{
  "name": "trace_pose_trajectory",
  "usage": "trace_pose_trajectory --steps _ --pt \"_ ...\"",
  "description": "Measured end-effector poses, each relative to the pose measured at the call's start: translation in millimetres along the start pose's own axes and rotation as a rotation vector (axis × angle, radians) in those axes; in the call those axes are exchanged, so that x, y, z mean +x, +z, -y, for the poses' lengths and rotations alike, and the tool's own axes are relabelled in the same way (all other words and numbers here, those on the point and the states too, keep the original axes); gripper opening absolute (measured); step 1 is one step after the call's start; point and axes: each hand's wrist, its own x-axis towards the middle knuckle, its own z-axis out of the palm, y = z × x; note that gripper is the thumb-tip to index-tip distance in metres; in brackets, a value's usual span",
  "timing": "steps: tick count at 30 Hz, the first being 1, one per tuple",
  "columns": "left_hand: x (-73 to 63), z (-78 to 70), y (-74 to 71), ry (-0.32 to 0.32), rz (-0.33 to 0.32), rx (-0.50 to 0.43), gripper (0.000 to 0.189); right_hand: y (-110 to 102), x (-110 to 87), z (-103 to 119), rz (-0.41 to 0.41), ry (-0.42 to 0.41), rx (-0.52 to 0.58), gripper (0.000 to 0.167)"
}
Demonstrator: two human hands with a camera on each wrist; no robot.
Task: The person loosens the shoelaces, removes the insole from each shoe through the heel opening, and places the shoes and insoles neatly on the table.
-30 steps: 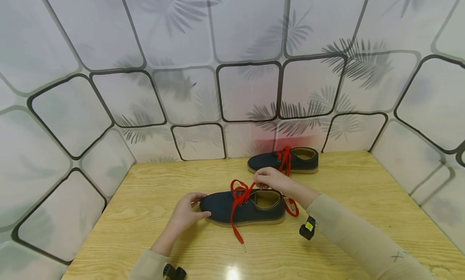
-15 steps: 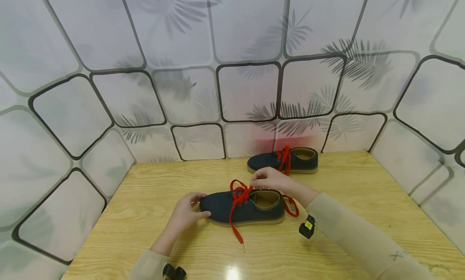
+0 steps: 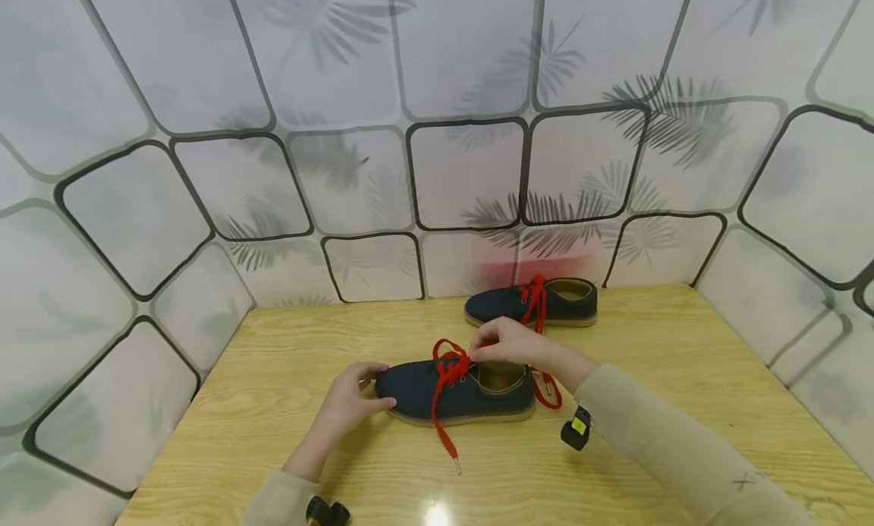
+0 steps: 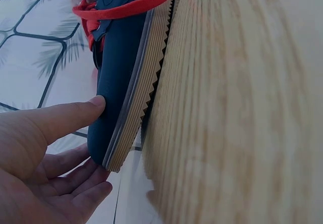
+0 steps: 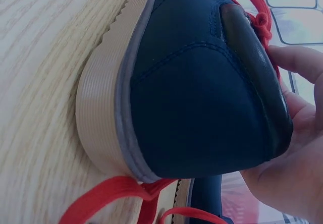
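Observation:
In the head view a navy shoe [image 3: 413, 383] with a tan sole stands upright on the table, toe to the left. My left hand [image 3: 348, 401] holds its toe, thumb on the near side. The left wrist view has that thumb [image 4: 75, 118] against the upper, with fingers round the toe tip. Above the shoe's opening, my right hand [image 3: 508, 342] pinches the red shoelace [image 3: 452, 370] close to the eyelets. One loose lace end hangs over the near side onto the table. In the right wrist view the shoe's heel [image 5: 197, 113] hides part of the right hand [image 5: 298, 138].
Behind stands a second navy shoe [image 3: 492, 303] with a tied red lace [image 3: 539, 298], close to the patterned back wall [image 3: 369, 264]. A red lace loop [image 3: 548, 393] lies right of the heel. The wooden table [image 3: 273, 344] is enclosed by patterned side walls.
My right hand has shifted slightly left and then lower, bringing the pinched lace closer to the eyelets. The left hand and both shoes stay where they were.

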Motion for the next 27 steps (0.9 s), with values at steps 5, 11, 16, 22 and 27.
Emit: trace_pose_trajectory --steps 5,11,16,22,27 --pt "-0.6 0.4 0.6 0.000 -0.001 -0.007 0.053 2.4 0.6 -1.5 -0.009 0.033 0.062 0.014" --pt "-0.5 1.1 0.6 0.000 -0.003 -0.017 0.053 2.5 1.0 -2.4 -0.016 0.058 0.113 0.017" --pt "-0.2 1.6 0.8 0.003 -0.005 -0.020 0.053 2.5 1.5 -2.9 -0.014 0.075 0.134 0.018" --pt "0.2 1.1 0.6 0.003 -0.004 -0.019 0.053 1.3 2.2 -3.1 -0.021 0.106 0.171 0.020" --pt "0.3 1.4 0.7 0.000 -0.003 -0.026 0.053 2.5 3.6 -2.4 -0.021 0.138 0.178 0.023"
